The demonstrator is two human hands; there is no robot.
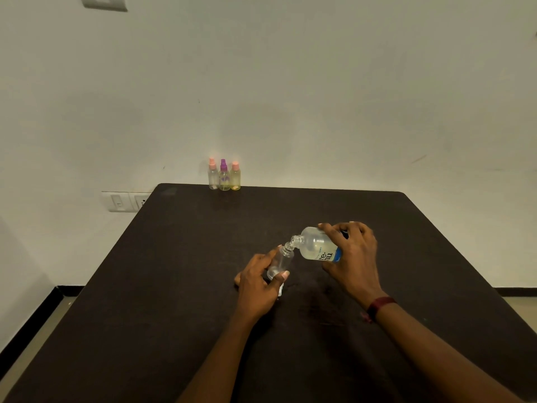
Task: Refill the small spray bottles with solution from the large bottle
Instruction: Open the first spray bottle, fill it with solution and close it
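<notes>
Pale wall [319, 82] fills the top half of the room, w/ a dark table [174, 286] pushed up against it. Two bare forearms reach in over the table's middle.

The right hand [354, 257] grips the large bottle [315, 245] round its body, fingers over the top and thumb underneath. The bottle is tipped nearly on its side, its open neck pointing left and slightly down. It's frosted-clear w/ pale liquid inside and a white-and-blue label.

Its mouth sits right at the open threaded neck of a small clear bottle [280, 260]. The left hand [257, 282] holds that one, thumb in front near the base, fingers behind. The small bottle leans a bit toward the big one's mouth. Can't tell if its base touches the tabletop, or how much is in it.

Something white pokes out under the left hand — can't make out what.

Socket plate [126, 201] on the wall, just left of the table's far corner.

At the far edge, vs. the wall, three little sprayers stand upright in a tight row — pink-capped bottle [213, 174], purple-capped bottle [224, 175], second pink-capped bottle [235, 176]. The middle and right ones hold yellowish liquid.

Dark red band [379, 305] on the right wrist.
</notes>
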